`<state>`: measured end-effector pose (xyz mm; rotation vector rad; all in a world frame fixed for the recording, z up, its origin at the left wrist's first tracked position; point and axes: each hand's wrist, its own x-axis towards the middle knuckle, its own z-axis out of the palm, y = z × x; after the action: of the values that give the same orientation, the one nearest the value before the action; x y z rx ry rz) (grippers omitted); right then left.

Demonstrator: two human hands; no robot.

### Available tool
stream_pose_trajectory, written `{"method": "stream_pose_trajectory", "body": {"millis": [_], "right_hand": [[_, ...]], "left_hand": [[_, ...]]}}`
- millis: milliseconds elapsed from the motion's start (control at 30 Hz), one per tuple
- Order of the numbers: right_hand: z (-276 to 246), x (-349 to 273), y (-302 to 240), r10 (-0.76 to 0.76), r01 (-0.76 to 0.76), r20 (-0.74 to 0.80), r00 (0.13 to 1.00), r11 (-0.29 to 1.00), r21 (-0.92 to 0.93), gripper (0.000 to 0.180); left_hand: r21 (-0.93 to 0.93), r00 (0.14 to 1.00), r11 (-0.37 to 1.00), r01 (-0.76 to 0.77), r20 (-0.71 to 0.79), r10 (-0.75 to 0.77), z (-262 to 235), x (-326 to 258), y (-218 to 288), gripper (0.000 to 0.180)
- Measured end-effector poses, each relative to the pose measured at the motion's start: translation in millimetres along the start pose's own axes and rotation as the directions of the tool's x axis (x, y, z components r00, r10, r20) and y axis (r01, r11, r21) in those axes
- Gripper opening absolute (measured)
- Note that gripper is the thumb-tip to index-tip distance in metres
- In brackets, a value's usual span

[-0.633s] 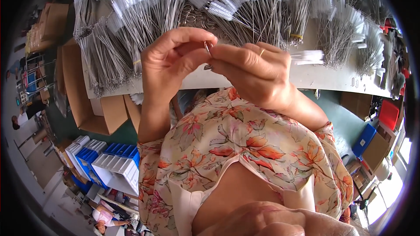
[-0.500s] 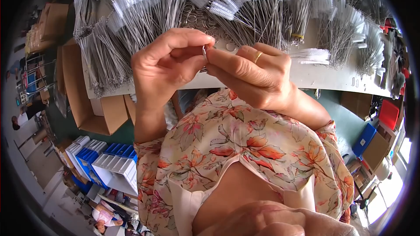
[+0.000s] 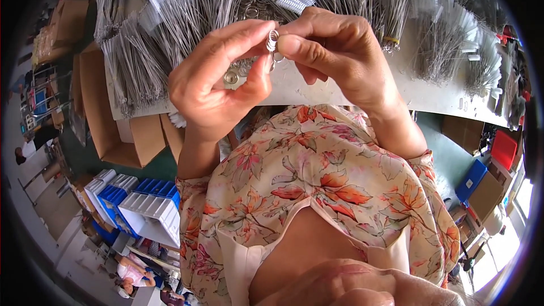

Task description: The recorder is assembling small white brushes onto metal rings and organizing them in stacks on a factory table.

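You wear a short-sleeved top (image 3: 317, 175) in a pale cream fabric printed with orange, red and grey-green flowers and leaves. Its neckline is trimmed with a plain cream band. Both forearms are bare from the sleeve hems down, and your left hand (image 3: 218, 85) and right hand (image 3: 334, 51) wear no gloves.

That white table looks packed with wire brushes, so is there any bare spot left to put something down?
Bare strip: the table's near edge, right of the right hand, below the brush bundles. Crowded: the far side and left end, piled with brushes, and loose metal rings by the left hand.
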<state>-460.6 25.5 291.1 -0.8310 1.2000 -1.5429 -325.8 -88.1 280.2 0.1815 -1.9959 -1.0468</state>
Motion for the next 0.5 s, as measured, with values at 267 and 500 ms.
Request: {"method": "stream_pose_trajectory", "body": {"millis": [267, 500], "right_hand": [[-3, -6, 7, 0.132, -0.127, 0.079, 0.988, 0.989, -0.072, 0.009], [7, -8, 80, -0.195, 0.169, 0.005, 0.981, 0.835, -0.524, 0.009]], "left_hand": [[-0.183, 0.977, 0.972, 0.146, 0.182, -0.112, -12, -2, -4, 0.029], [0.228, 0.685, 0.767, 0.6, 0.348, -0.64, -40, 9, -31, 0.027]]}}
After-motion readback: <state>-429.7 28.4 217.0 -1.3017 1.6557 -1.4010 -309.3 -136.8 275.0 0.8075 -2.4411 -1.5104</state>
